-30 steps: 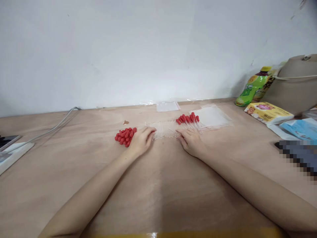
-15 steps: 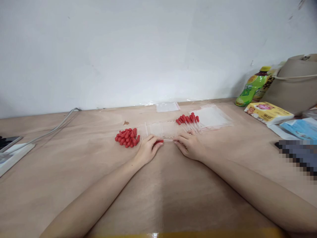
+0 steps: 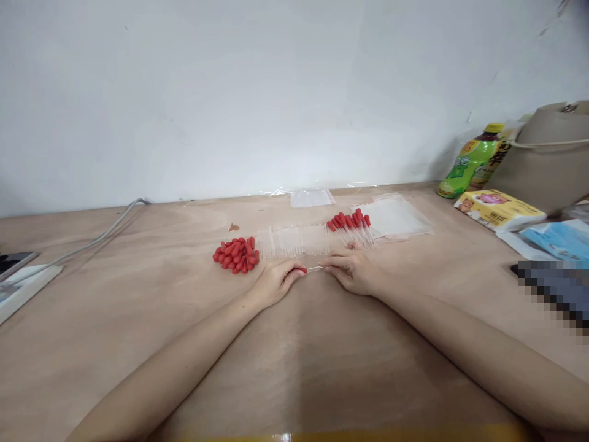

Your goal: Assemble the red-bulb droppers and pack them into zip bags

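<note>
Pinching one red bulb point(image 3: 302, 270) in the left hand point(image 3: 273, 283), with thumb and fingers closed narrowly around it. Pinching one thin clear tube point(image 3: 314, 269) in the right hand point(image 3: 353, 271), also closed narrow, with the tube bridging the short gap between the two hands and meeting the bulb. Holding both low over the table point(image 3: 257, 374), just in front of one row of bare clear tubes point(image 3: 288, 240), too fine and crowded to count exactly.

To the left of the row, near the left hand, showing one heap of loose red bulbs point(image 3: 235, 255), roughly two dozen, overlapping too much for a sure count. Beyond the right hand, showing one fanned group of red-capped tubes point(image 3: 352, 227), about ten, bulb ends pointing toward the wall point(image 3: 276, 92).

Beside that group, lying flat, one stack of clear bags point(image 3: 398, 215), number unclear; farther back, one single bag point(image 3: 311, 197). Behind the loose heap, one small brown scrap point(image 3: 234, 227).

At far right, grouping one green bottle point(image 3: 468, 162), one yellow box point(image 3: 499, 209), one beige bin point(image 3: 543, 159), one blue packet point(image 3: 556, 238) and one dark, pixelated object point(image 3: 554, 291). At far left, showing one grey cable point(image 3: 105, 236) and one phone-like device point(image 3: 16, 264), partly cut off.
</note>
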Available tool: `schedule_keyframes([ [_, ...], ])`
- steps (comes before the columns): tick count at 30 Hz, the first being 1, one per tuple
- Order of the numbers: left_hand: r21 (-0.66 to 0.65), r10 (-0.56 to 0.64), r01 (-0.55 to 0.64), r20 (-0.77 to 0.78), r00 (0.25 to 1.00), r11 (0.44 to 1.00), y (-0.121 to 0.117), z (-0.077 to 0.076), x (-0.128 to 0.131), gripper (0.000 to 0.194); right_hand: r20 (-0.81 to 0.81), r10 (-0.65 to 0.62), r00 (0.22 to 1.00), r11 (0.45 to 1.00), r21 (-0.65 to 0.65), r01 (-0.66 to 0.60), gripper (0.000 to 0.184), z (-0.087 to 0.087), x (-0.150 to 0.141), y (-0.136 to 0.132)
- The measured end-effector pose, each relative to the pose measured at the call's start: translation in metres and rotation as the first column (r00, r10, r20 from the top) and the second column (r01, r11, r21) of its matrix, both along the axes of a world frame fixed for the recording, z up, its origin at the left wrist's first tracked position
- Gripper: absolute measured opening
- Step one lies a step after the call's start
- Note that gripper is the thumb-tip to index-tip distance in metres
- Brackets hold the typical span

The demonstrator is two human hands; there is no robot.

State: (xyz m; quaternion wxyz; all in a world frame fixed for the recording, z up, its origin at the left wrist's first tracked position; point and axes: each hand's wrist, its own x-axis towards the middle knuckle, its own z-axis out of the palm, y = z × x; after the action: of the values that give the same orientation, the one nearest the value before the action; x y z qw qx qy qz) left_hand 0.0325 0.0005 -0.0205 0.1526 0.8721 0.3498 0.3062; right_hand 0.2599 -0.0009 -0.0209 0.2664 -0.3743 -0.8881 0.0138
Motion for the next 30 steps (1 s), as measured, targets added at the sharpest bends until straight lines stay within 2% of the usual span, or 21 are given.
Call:
schedule_keyframes([
  [6,0.008,-0.01,0.011,-0.06,0.998,1.0,0.0,0.001,0.001,0.016,0.033,-0.056,0.998,0.997,0.054,0.054,0.024,-0.002,-0.004,-0.004],
  [16,0.026,-0.038,0.04,-0.081,0.996,0.999,-0.002,0.002,0.0,0.015,0.072,-0.088,0.994,0.989,-0.11,0.096,0.029,-0.002,-0.017,-0.007],
  [26,0.109,-0.091,0.099,-0.076,0.993,0.989,0.003,-0.002,-0.002,0.014,0.107,-0.039,0.994,0.983,-0.173,0.057,0.031,0.001,-0.023,-0.006],
  [30,0.142,-0.103,0.111,-0.059,0.993,0.984,0.006,-0.001,-0.002,0.013,0.14,-0.033,0.99,0.989,-0.141,0.053,0.027,0.012,-0.022,-0.008],
])
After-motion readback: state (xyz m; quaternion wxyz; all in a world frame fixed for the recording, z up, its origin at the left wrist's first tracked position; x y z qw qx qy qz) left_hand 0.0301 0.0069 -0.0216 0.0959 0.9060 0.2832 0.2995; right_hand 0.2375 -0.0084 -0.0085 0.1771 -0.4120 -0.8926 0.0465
